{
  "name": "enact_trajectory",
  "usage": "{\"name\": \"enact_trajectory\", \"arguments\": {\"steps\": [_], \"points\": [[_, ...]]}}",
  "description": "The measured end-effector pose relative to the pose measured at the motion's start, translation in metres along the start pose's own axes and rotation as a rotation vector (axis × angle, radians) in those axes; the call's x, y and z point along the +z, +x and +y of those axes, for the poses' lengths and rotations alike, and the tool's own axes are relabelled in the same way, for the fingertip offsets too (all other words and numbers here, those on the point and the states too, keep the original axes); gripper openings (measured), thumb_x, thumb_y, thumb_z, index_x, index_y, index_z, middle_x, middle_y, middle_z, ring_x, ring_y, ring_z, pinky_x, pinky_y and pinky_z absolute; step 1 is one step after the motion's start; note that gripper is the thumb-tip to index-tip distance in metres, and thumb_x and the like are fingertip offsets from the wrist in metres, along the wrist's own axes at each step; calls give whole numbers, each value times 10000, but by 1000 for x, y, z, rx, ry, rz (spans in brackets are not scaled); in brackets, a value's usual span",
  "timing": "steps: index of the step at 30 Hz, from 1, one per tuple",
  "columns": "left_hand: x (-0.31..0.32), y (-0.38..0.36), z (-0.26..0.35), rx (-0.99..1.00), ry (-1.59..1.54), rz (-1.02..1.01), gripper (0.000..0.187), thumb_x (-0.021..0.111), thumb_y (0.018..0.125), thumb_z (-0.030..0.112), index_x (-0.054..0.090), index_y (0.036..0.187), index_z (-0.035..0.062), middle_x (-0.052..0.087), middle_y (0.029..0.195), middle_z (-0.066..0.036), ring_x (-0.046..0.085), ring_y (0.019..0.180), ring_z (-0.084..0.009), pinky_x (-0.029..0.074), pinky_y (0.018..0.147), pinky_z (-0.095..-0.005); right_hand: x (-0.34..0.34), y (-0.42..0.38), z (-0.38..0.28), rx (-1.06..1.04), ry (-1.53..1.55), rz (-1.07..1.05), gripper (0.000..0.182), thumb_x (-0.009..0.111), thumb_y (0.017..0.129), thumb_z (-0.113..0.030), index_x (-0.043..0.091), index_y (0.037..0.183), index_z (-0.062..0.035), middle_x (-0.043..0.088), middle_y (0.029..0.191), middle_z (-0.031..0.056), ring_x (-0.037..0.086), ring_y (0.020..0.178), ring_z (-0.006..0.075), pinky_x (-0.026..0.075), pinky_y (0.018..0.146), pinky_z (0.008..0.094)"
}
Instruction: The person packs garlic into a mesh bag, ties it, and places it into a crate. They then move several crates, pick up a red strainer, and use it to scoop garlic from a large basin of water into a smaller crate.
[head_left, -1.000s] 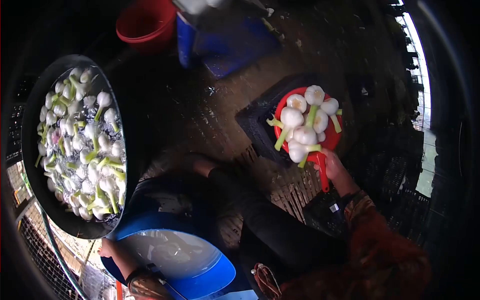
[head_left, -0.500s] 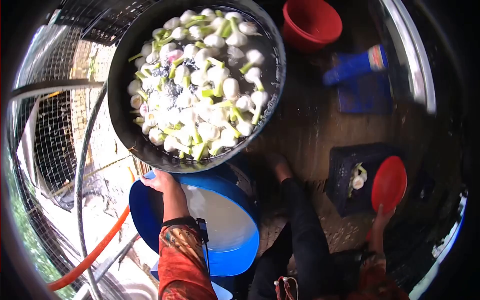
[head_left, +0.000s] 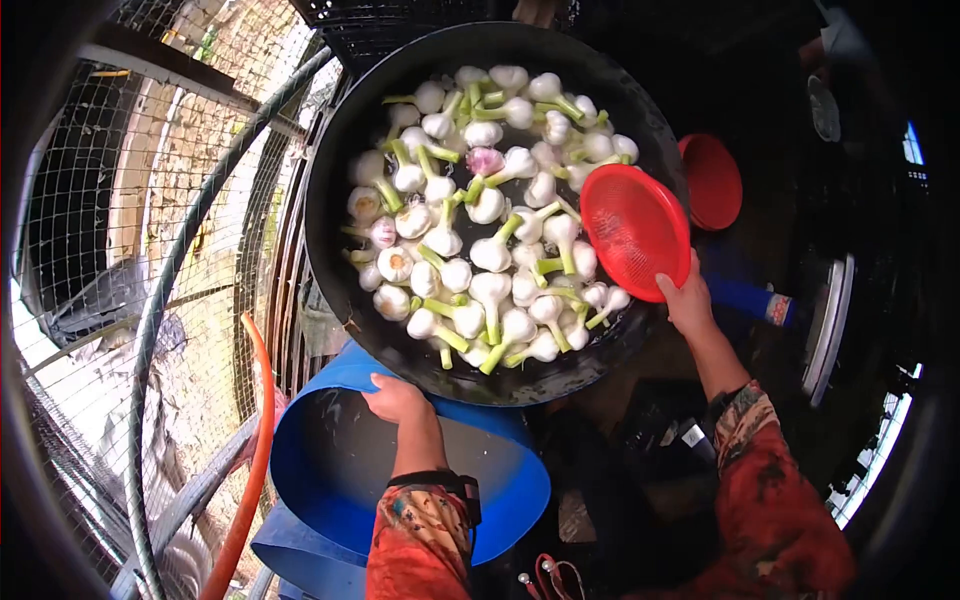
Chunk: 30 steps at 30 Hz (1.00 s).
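Note:
My right hand [head_left: 688,298] grips the edge of a red plastic colander [head_left: 635,230], held tilted over the right side of a big round black tub [head_left: 345,290]. White garlic bulbs [head_left: 490,290] with short green stems float in the tub's water, one of them pinkish purple. My left hand [head_left: 402,402] is just below the tub's near rim, above the opening of a blue barrel [head_left: 320,515]. Its fingers look apart, partly turned from view, with nothing visible in them.
Another red container [head_left: 712,180] stands right of the tub. A blue object [head_left: 745,300] lies on the dark floor. An orange hose [head_left: 255,470] and a black pipe [head_left: 150,330] run along the wire netting [head_left: 70,250] at left.
My right hand has brought the red colander from beside the dark crate up to the tub's right side. My left hand has come away from the tub's rim. The view has shifted.

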<state>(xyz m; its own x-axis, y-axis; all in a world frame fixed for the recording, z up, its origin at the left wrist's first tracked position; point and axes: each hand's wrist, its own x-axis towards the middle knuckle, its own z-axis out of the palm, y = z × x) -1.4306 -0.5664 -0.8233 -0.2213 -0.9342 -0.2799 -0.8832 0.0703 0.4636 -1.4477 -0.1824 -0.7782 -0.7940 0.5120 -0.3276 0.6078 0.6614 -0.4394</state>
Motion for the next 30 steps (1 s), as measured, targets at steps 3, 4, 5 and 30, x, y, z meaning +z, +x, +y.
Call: {"name": "enact_trajectory", "arguments": {"steps": [3, 4, 5, 30], "points": [[4, 8, -6, -42, -16, 8, 314, 486, 843, 128, 508, 1100, -51, 571, 1014, -238, 552, 903, -378, 417, 812, -420, 54, 34, -14, 39, 19, -108, 546, 588, 770, -198, 360, 1230, -12, 574, 1025, 182, 591, 895, 304, 486, 729, 370], [5, 9, -8, -31, -61, 10, 315, 485, 843, 125, 505, 1101, -55, 567, 1017, -242, 549, 907, -380, 416, 815, -420, 72, 44, -22, 147, 138, -226, 464, 570, 781, -183, 420, 1194, -35, 584, 925, 126, 565, 714, 225, 442, 519, 309], [6, 9, -7, -16, -111, 9, 316, 484, 843, 122, 501, 1101, -59, 564, 1020, -246, 546, 911, -383, 414, 818, -420, 87, 54, -37, 257, 258, -337, 389, 552, 791, -168, 480, 1157, -57, 594, 824, 71, 540, 533, 146, 397, 310, 248], [-3, 8, -13, 134, -108, -89, 296, 455, 846, 85, 498, 1076, -96, 576, 1015, -194, 569, 889, -279, 439, 795, -356, 196, 50, -111, 404, 1037, -949, 157, 540, 836, -174, 517, 944, -63, 549, 697, 51, 483, 433, 122, 380, 327, 247]]}}
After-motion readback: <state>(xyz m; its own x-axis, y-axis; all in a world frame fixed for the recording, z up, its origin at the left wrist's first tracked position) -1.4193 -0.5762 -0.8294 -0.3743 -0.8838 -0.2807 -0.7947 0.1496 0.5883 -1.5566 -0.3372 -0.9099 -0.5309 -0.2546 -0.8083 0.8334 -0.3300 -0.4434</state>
